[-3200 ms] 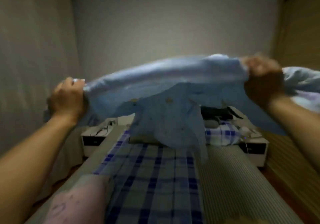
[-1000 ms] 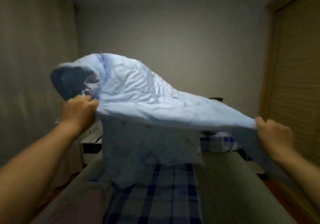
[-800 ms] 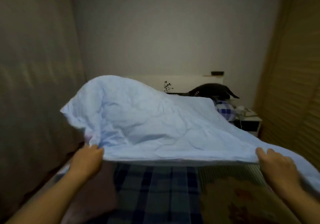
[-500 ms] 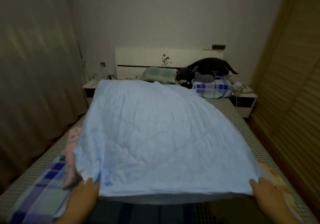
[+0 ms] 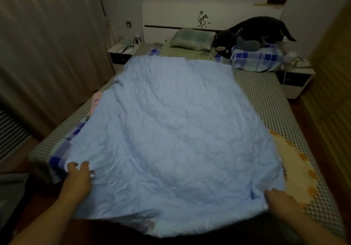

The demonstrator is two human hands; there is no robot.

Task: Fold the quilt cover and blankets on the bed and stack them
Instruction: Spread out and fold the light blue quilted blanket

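Blue quilted blanket (image 5: pixel 176 130): spread flat over most of the bed (image 5: pixel 266 96), long axis running from the near foot edge away toward the headboard (image 5: pixel 180 17); far edge short of the green pillow (image 5: pixel 191 39), near edge draped toward the viewer.

Left hand (image 5: pixel 77 180): at near-left corner of blanket, fingers curled onto the fabric, apparently pinching the corner; underside of grip hidden.

Right hand (image 5: pixel 281 199): at near-right corner, fingers lying on the blanket edge; gripping or merely pressing, not determinable.

Governing relation: both near corners directly at the fingers, one per hand, roughly level with each other; far edge straight ahead along the long axis, well apart from both hands. Neither hand nearer than the other to that far edge. Judged: first fold most likely near edge carried forward onto far edge, or one side carried across to the other.

Beneath and beside: checked blue plaid sheet (image 5: pixel 62 149) showing at left edge; pink patterned cloth (image 5: pixel 96 100) at left; yellow patterned blanket (image 5: pixel 296 165) at right, partly covered.

Also noted: blue plaid pillow (image 5: pixel 258 58); dark plush animal (image 5: pixel 252 32) on it; nightstand (image 5: pixel 121 53) at far left.

Stacking: not yet begun.
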